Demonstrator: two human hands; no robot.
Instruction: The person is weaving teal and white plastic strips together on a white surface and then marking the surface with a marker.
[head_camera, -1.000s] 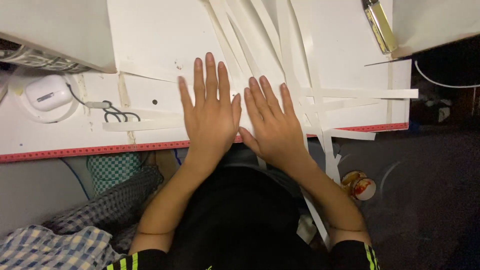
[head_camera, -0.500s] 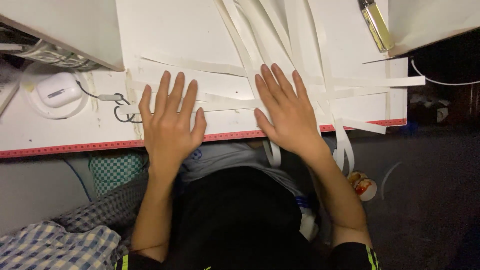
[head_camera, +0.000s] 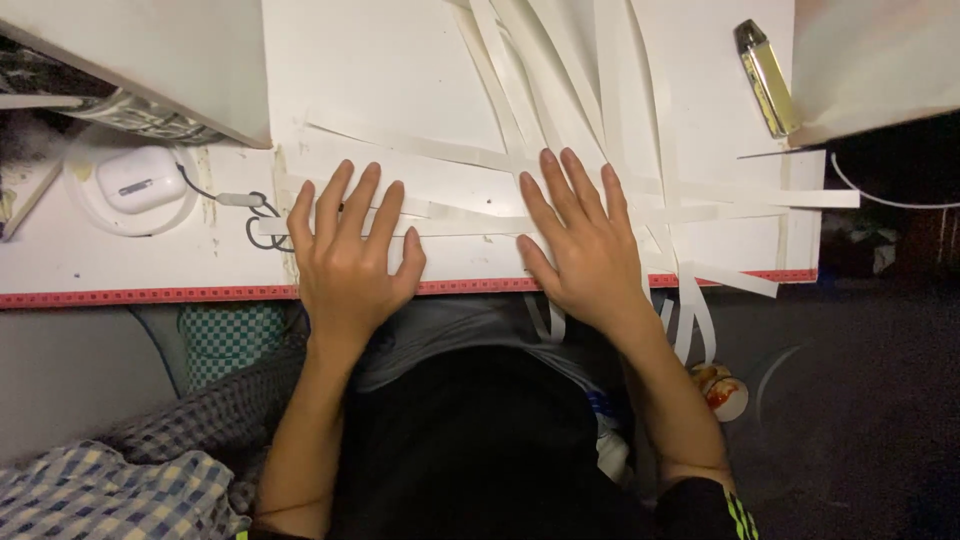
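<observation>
My left hand lies flat, palm down, fingers spread, on horizontal white paper strips near the front edge of a white table. A hand's width to the right, my right hand also lies flat and open on the strips, where long vertical strips cross horizontal ones. Neither hand grips anything. Some strip ends hang over the table's red front edge.
A white earbud case with a dark cable sits at the left. A metallic clip-like object lies at the back right beside a white sheet. A grey box stands at back left. Checked cloth lies below.
My hands, side by side a second ago, have slid apart: the left went leftwards, the right slightly to the right, both staying flat on the strips.
</observation>
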